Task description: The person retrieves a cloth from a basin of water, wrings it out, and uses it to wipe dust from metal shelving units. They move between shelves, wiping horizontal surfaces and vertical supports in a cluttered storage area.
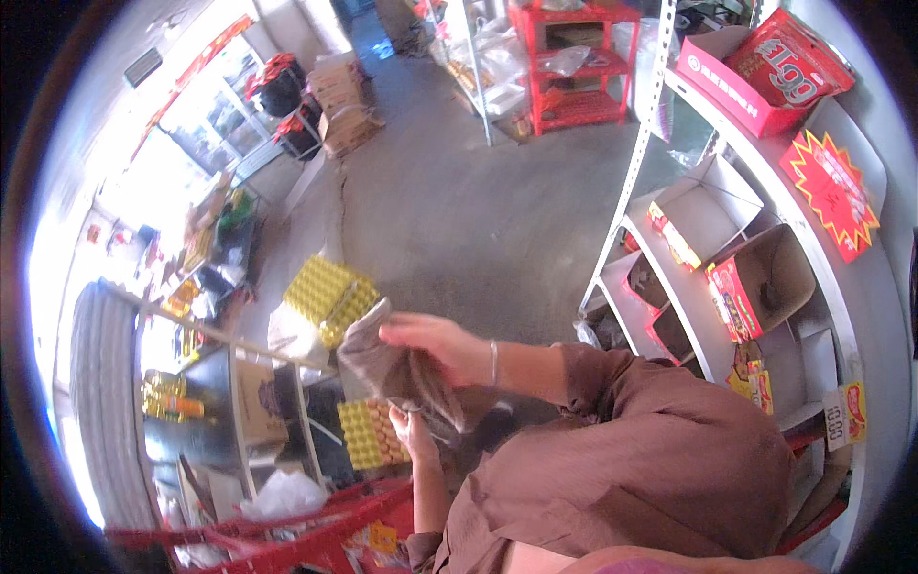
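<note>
A grey-brown cloth [401, 369] hangs folded and slightly blurred between my two hands. My right hand [448, 351] grips it from above, fingers stretched along its upper side, a thin band at the wrist. Lower down, my left hand [412, 434] pinches the cloth's bottom edge. Just beyond the cloth stands a stack of yellow egg trays [323, 290]. Beside my left hand is another yellow egg tray [358, 434], with brown eggs [387, 434] showing along its right part.
White metal shelving [688, 323] with open cardboard boxes [764, 283] rises close on my right. Red plastic furniture [308, 527] is at lower left, beneath a white plastic bag [283, 495]. Past the concrete floor [466, 215] stand a red rack [577, 68] and stacked cartons [344, 100].
</note>
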### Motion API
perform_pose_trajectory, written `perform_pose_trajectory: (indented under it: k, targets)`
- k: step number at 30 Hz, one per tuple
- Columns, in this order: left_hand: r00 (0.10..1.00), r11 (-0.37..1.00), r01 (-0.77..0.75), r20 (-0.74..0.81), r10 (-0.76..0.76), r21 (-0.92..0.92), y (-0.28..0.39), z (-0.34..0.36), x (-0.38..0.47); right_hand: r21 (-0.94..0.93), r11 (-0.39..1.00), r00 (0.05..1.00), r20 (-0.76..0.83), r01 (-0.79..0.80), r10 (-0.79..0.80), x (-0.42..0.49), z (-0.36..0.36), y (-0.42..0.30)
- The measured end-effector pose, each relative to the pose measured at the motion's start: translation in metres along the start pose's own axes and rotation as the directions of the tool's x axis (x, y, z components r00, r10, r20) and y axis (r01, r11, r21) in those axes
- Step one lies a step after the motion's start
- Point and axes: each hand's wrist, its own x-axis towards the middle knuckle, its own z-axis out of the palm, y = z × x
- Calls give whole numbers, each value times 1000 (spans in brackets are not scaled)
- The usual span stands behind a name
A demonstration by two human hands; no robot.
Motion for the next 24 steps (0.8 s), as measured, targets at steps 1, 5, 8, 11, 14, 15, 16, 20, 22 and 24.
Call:
perform_pose_trajectory:
  k: [1, 5, 8, 11, 14, 15, 16, 20, 22, 24]
  targets:
    - [984, 980, -178, 3, 178, 86, 5, 21, 17, 67, 998, 999, 52, -7, 3, 17, -2, -2]
    - [934, 918, -344, 171, 313, 198, 43, 78, 93, -58, 998, 966, 255, -15, 29, 100, -29, -11]
    - [908, 907, -364, 299, 294, 212, 70, 106, 158, -87, 985, 916, 363, -147, 169, 165, -58, -26]
    - [863, 897, -385, 429, 267, 216, 87, 140, 223, -70, 973, 890, 394, -221, 231, 219, -104, -63]
    - [797, 897, -395, 560, 226, 199, 97, 188, 275, 240, 837, 773, 563, -493, 293, 249, -171, -136]
    - [766, 895, -401, 607, 212, 193, 99, 208, 292, 131, 945, 907, 347, -300, 240, 249, -190, -155]
    - [728, 891, -416, 654, 206, 182, 100, 232, 310, 168, 944, 918, 332, -284, 217, 246, -210, -182]
    - [543, 870, -473, 823, 164, 138, 102, 336, 366, -104, 994, 987, 156, 42, -25, 214, -287, -291]
    - [452, 858, -502, 879, 151, 110, 100, 398, 389, -99, 995, 993, 117, 28, -17, 212, -324, -342]
    - [355, 869, -486, 929, 103, 90, 100, 461, 410, -68, 997, 999, -6, 39, -39, 209, -363, -391]
